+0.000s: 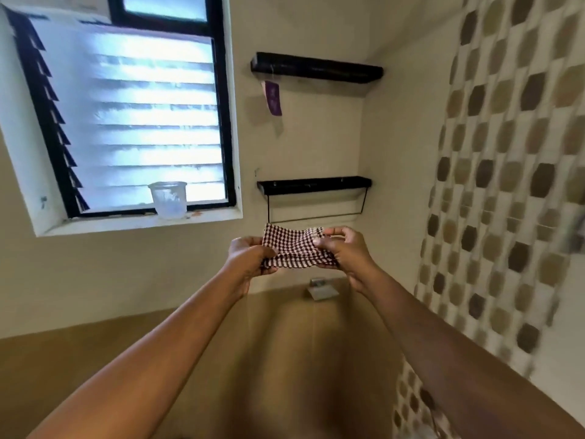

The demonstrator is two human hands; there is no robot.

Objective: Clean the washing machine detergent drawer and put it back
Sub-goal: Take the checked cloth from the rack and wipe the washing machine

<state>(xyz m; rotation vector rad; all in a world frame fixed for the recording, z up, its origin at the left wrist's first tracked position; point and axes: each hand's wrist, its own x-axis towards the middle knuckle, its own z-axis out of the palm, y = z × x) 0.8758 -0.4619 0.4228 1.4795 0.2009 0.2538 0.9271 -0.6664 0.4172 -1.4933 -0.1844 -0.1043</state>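
Note:
A small checked cloth (292, 247), dark red and white, is stretched between my two hands at arm's length in front of the wall. My left hand (248, 258) grips its left end with curled fingers. My right hand (343, 248) pinches the right end, thumb and fingers folded over the fabric. The cloth hangs just below the thin bar (316, 217) of the lower black shelf (313, 184). Neither the washing machine nor the detergent drawer is in view.
A louvred window (148, 122) fills the upper left, with a clear plastic cup (168, 199) on its sill. An upper black shelf (316, 68) has a purple tag (273, 98) hanging from it. A patterned tile wall (506, 185) runs along the right. A small metal fitting (321, 289) sits on the wall below the cloth.

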